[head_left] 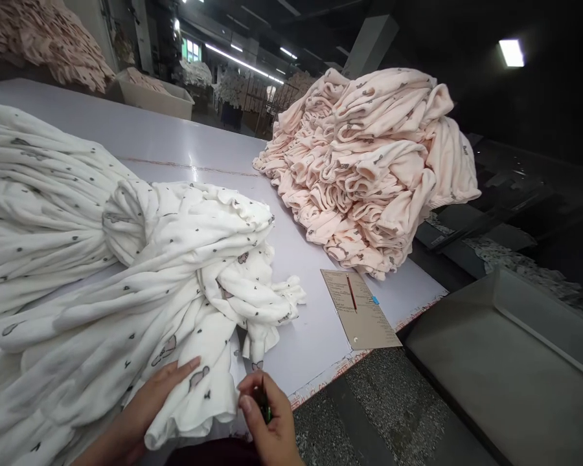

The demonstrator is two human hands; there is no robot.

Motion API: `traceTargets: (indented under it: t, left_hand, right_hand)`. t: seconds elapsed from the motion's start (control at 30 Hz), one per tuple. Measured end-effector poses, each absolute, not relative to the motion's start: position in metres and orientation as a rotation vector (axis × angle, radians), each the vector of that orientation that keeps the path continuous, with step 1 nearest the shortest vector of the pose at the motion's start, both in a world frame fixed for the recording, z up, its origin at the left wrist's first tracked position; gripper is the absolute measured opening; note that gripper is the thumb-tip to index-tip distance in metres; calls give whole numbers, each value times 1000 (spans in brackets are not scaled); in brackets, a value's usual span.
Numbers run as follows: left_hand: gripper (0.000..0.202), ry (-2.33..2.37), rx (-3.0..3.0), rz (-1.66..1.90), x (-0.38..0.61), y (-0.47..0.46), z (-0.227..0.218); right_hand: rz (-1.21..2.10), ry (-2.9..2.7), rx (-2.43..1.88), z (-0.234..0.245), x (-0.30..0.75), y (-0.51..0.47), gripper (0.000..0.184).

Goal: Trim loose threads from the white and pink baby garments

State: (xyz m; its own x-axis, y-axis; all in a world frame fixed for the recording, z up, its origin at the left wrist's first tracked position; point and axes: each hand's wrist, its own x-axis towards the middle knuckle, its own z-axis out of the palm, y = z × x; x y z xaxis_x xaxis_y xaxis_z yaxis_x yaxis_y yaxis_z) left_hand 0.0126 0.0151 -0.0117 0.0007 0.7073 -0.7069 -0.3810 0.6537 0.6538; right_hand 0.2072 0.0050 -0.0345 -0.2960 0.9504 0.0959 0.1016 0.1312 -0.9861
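Note:
A large heap of white printed fabric [165, 259] with small dark motifs spreads across the left and middle of the table, bunched and knotted in places. My left hand [158, 388] grips a fold of this fabric near the table's front edge, some fingers hidden by the cloth. Beside the loose fabric edge, my right hand [272, 414] is closed around a small dark pointed tool [263, 401] with a bit of green, which looks like thread snips. The right fingertips are close to the cloth edge; whether they touch it I cannot tell.
A tall pile of pink printed garments [364, 162] stands on the far right of the table [214, 152]. Nearer lies a brown card [364, 317] with a dark red pen [351, 292] and a blue clip. A grey bin [515, 375] stands off the right edge.

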Motion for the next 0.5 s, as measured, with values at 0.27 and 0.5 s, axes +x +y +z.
traceTargets:
  t: [0.27,0.5]
  left_hand:
    - [22,1184,146,1007,19,16,7]
    - [35,1033,132,1003,16,19,0]
  right_hand:
    - [1118,-1883,-999,-10,204,22,22]
    - [1382,-1433,-1245,-8,198,22,29]
